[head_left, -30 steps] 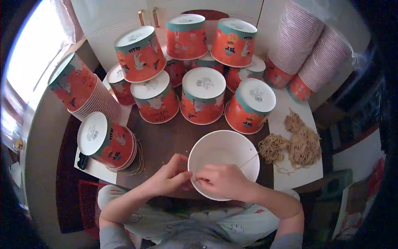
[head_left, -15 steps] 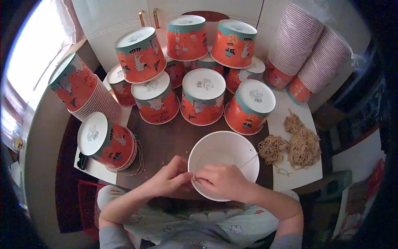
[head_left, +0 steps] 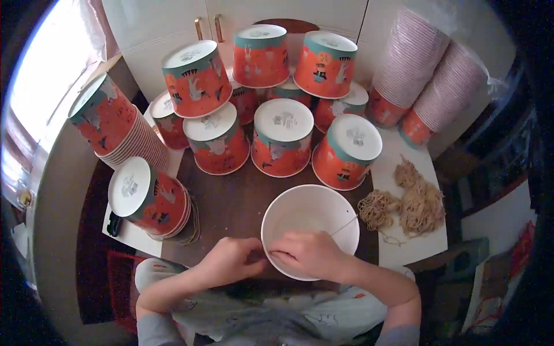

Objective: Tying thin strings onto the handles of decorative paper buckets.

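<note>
1. At table (head_left: pixel 242 199) front edge: white paper bucket (head_left: pixel 310 222), upright, open top.
2. L hand (head_left: pixel 231 260) just left of bucket's near rim, fingers pinched at rim.
3. R hand (head_left: pixel 309 254) on near rim, pinching thin string (head_left: pixel 343 225) that crosses bucket's mouth.
4. String pile (head_left: pixel 407 199) to right; orange buckets (head_left: pixel 283 138) upside down behind.

Matt white paper tub (head_left: pixel 310 216), rough twine bundles (head_left: pixel 404 199).

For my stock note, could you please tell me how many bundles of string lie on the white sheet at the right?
2: a smaller coil nearest the open white bucket, and a larger tangle just right of it. Neither hides more.
</note>
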`<action>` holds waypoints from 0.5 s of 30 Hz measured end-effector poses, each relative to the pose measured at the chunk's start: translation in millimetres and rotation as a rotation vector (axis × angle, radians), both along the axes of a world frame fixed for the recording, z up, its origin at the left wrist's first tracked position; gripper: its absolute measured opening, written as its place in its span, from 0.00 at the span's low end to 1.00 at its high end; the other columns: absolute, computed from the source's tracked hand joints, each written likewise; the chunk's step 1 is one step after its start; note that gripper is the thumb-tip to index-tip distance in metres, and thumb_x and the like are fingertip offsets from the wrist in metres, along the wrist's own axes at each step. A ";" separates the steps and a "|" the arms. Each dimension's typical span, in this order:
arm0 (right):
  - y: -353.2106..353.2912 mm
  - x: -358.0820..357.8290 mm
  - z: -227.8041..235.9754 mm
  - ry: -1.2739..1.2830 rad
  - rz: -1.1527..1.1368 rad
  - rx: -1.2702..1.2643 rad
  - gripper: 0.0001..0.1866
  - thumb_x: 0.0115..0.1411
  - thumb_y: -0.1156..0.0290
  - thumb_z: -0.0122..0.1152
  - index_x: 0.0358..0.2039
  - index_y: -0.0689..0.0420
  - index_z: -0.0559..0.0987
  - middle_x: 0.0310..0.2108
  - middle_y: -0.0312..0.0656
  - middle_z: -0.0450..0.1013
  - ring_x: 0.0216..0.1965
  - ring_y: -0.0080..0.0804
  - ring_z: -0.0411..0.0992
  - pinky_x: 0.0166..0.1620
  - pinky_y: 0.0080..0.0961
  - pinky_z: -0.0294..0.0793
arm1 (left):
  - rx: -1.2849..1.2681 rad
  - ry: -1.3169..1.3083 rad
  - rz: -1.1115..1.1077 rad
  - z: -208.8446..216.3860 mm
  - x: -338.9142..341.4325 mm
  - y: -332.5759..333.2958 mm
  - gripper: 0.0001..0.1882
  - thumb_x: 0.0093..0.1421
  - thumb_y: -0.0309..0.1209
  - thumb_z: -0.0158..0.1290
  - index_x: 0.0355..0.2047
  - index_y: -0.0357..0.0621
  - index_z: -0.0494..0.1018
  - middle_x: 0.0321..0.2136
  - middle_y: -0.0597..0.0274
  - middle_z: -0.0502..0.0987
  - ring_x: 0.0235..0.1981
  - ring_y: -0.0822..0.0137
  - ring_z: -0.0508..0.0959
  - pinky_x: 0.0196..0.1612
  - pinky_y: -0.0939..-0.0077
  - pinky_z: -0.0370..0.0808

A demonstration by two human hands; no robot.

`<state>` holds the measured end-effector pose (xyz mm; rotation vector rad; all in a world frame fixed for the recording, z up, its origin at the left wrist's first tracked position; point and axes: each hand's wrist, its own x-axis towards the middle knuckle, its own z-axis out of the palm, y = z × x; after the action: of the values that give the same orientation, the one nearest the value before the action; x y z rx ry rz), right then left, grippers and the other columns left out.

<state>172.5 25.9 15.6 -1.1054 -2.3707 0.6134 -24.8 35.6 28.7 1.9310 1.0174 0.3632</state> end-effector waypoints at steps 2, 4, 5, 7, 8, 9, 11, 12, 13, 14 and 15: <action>-0.2 -0.2 0.1 0.033 0.000 0.017 0.07 0.51 0.62 0.50 0.25 0.50 0.74 0.21 0.38 0.68 0.24 0.37 0.71 0.25 0.34 0.71 | 0.036 0.013 0.015 -3.0 2.0 -2.6 0.10 0.48 0.30 0.52 0.31 0.38 0.72 0.23 0.51 0.75 0.27 0.58 0.77 0.31 0.70 0.73; -2.3 -1.3 7.1 0.010 -0.006 0.024 0.07 0.50 0.64 0.53 0.26 0.51 0.75 0.21 0.37 0.69 0.24 0.35 0.71 0.26 0.31 0.71 | 0.078 0.026 0.033 -4.1 1.9 -5.7 0.10 0.47 0.30 0.52 0.30 0.39 0.72 0.22 0.52 0.75 0.26 0.58 0.77 0.30 0.69 0.73; -1.9 -1.1 8.1 -0.011 -0.014 0.019 0.06 0.50 0.66 0.55 0.26 0.52 0.77 0.21 0.37 0.70 0.24 0.34 0.70 0.27 0.29 0.70 | 0.102 0.037 0.041 -6.8 2.3 -5.2 0.10 0.47 0.30 0.52 0.30 0.39 0.72 0.21 0.52 0.75 0.25 0.57 0.77 0.29 0.68 0.73; -1.2 -0.4 7.8 -0.013 -0.018 0.023 0.06 0.49 0.66 0.55 0.26 0.52 0.77 0.22 0.36 0.70 0.24 0.33 0.71 0.26 0.28 0.71 | 0.129 0.046 0.050 -7.8 2.8 -3.5 0.10 0.47 0.30 0.52 0.29 0.39 0.72 0.21 0.52 0.75 0.24 0.56 0.77 0.28 0.68 0.73; -0.9 -0.3 6.7 -0.015 -0.022 0.024 0.06 0.49 0.65 0.56 0.26 0.51 0.77 0.22 0.36 0.70 0.24 0.33 0.71 0.26 0.28 0.71 | 0.150 0.027 0.036 -8.2 2.6 -2.3 0.09 0.46 0.29 0.52 0.29 0.39 0.72 0.21 0.52 0.74 0.23 0.57 0.76 0.27 0.68 0.72; -0.7 0.0 5.9 -0.017 -0.021 0.025 0.06 0.49 0.65 0.56 0.26 0.51 0.77 0.22 0.36 0.70 0.24 0.33 0.71 0.26 0.28 0.71 | 0.171 0.008 0.022 -8.3 2.3 -0.7 0.09 0.46 0.29 0.52 0.28 0.39 0.72 0.20 0.52 0.74 0.23 0.57 0.76 0.27 0.68 0.72; -0.7 1.4 5.4 -0.003 -0.060 0.016 0.08 0.48 0.64 0.57 0.29 0.50 0.77 0.22 0.35 0.71 0.24 0.32 0.71 0.26 0.27 0.71 | 0.190 -0.014 -0.031 -7.1 -0.1 4.9 0.08 0.46 0.29 0.52 0.27 0.39 0.72 0.21 0.53 0.74 0.23 0.58 0.76 0.27 0.70 0.72; -0.6 2.7 6.2 -0.004 -0.056 0.018 0.08 0.48 0.64 0.57 0.29 0.50 0.77 0.22 0.35 0.71 0.24 0.32 0.71 0.26 0.27 0.71 | 0.208 -0.035 -0.086 -6.1 -2.3 8.3 0.08 0.45 0.28 0.51 0.26 0.38 0.72 0.22 0.53 0.73 0.23 0.59 0.75 0.27 0.71 0.72; -0.4 4.7 7.5 -0.057 -0.086 -0.004 0.09 0.47 0.64 0.58 0.30 0.50 0.76 0.22 0.35 0.72 0.24 0.31 0.72 0.26 0.26 0.71 | 0.211 -0.036 -0.082 -5.6 -5.5 12.4 0.08 0.45 0.28 0.51 0.26 0.38 0.72 0.22 0.53 0.73 0.23 0.59 0.75 0.27 0.71 0.72; -0.8 6.7 9.1 -0.110 -0.114 -0.025 0.10 0.47 0.64 0.58 0.32 0.49 0.76 0.23 0.35 0.72 0.24 0.31 0.72 0.26 0.26 0.71 | 0.142 -0.083 -0.122 -5.0 -10.6 16.5 0.07 0.45 0.28 0.51 0.25 0.38 0.71 0.23 0.54 0.73 0.22 0.61 0.75 0.27 0.72 0.72; -0.5 9.6 11.7 -0.110 -0.109 -0.022 0.10 0.47 0.64 0.58 0.32 0.49 0.76 0.23 0.35 0.72 0.24 0.31 0.72 0.26 0.26 0.71 | 0.074 -0.131 -0.162 -3.9 -16.7 21.0 0.07 0.45 0.27 0.50 0.24 0.37 0.71 0.24 0.55 0.72 0.22 0.62 0.74 0.27 0.73 0.72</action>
<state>182.1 25.4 27.3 -1.2990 -2.3820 0.5541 -41.5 56.7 24.8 2.0120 0.7674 0.4336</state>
